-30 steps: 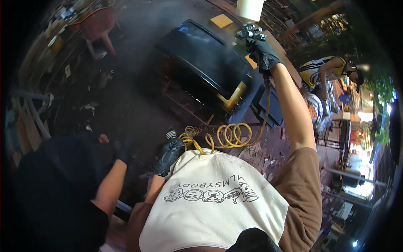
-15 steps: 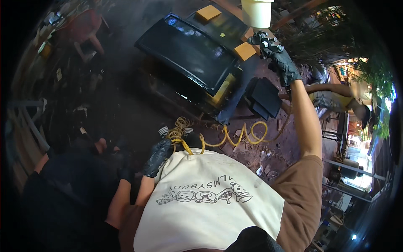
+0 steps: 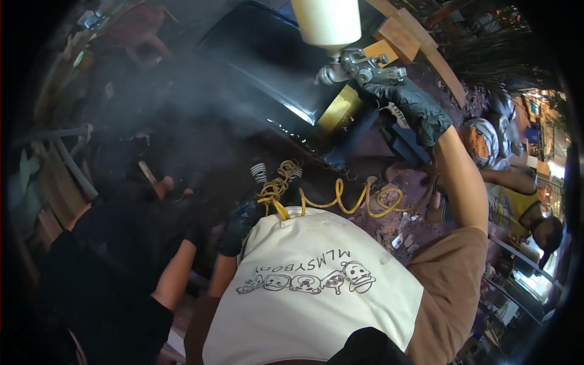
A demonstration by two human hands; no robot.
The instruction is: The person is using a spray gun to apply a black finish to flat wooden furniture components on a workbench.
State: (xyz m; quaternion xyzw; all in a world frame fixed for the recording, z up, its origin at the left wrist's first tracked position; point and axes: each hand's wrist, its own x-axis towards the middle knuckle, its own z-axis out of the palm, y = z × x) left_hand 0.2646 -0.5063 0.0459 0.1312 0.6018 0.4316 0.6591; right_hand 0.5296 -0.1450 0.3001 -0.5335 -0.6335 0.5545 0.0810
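I see the right hand [image 3: 417,108] wrapped round a spray gun [image 3: 360,68]; just left, a glossy black panel [image 3: 267,52]. I'd sweep evenly, parallel to it. The left hand [image 3: 237,226] is shadowed; its grip I can't tell.

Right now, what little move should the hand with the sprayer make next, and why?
I'd probably glide the right hand a little left along the dark panel, with the spray gun level. Its nozzle points left, pale mist hangs on that side, and the yellow hose hangs in loose coils, so it likely has slack to follow.
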